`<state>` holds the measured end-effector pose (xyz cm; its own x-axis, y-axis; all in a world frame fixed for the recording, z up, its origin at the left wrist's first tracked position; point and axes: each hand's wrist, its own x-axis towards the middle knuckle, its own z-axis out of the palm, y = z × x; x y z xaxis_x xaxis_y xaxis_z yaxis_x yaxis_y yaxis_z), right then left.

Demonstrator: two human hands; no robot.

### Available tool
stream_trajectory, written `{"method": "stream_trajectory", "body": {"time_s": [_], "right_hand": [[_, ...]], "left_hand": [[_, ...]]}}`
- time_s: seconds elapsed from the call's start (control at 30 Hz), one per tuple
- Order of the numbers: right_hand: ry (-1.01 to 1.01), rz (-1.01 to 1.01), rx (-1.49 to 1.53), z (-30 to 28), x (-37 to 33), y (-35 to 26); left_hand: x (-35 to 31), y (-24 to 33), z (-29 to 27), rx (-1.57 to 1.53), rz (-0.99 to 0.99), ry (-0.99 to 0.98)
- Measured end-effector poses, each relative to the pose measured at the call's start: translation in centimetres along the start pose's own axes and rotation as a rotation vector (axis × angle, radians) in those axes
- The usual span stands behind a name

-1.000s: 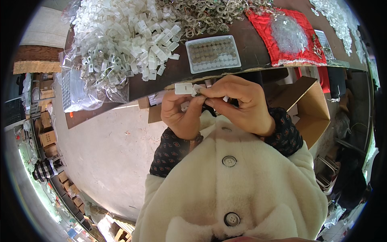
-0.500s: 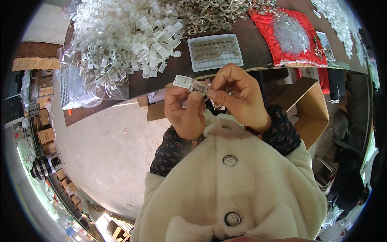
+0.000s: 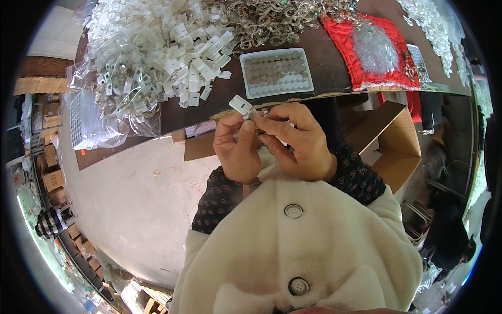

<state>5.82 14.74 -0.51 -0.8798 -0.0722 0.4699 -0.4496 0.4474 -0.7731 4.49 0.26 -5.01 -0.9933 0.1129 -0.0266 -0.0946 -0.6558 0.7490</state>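
Note:
In front of my chest, just off the table edge, both hands meet around a small white plastic case (image 3: 240, 104). Its pale rectangular flap with a dark slot sticks out past my fingertips. My left hand (image 3: 238, 149) pinches the case between thumb and fingers. From the other side my right hand (image 3: 300, 138) presses thumb and forefinger against its near end. My fingers hide the rest of the case and whatever hangs below it. Beyond, a translucent tray (image 3: 277, 94) on the table holds rows of round, coin-like discs, with some front pockets looking pale.
A heap of similar white cases (image 3: 193, 68) covers the table's left, beside clear plastic bags (image 3: 112, 118). Bundled wire strands (image 3: 266, 26) lie behind the tray. On a red cloth (image 3: 366, 78) sits a clear tangle. An open cardboard box (image 3: 400, 152) stands below the edge at right.
The case's opened flap has swung upright and tilted, and its inner part is now covered by my fingers. My right hand has moved lower and left, closer against my left hand.

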Motion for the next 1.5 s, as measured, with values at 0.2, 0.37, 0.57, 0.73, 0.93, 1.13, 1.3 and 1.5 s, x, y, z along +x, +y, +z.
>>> {"method": "stream_trajectory", "body": {"time_s": [0.2,0.37,0.57,0.73,0.93,1.13,1.3,1.5], "right_hand": [[0.081,0.132,-0.100,-1.7,1.7,3.4],[0.072,0.044,-0.342,-0.9,3.9,7.0],[0.001,0.023,-0.471,0.1,4.0,7.7],[-0.103,0.040,-0.572,0.3,4.6,7.0],[-0.074,-0.030,-0.163,-0.2,4.1,3.9],[-0.111,-0.094,-0.164,-0.2,3.6,1.9],[-0.017,-0.122,-0.124,0.0,3.6,1.8],[-0.011,-0.250,-0.118,0.4,3.3,3.0]], "left_hand": [[1.1,0.4,-1.4,-0.025,-0.152,0.041],[2.0,-0.1,-1.3,-0.037,-0.171,0.038],[2.4,0.2,-1.5,-0.064,-0.207,0.039],[2.6,0.5,-1.3,-0.086,-0.278,0.052],[2.3,0.1,-0.9,-0.100,-0.217,0.033],[1.9,-0.1,-1.2,-0.147,-0.224,0.039],[1.6,0.0,-1.4,-0.171,-0.298,-0.013],[1.7,-0.3,-1.2,-0.242,-0.340,-0.011]]}}
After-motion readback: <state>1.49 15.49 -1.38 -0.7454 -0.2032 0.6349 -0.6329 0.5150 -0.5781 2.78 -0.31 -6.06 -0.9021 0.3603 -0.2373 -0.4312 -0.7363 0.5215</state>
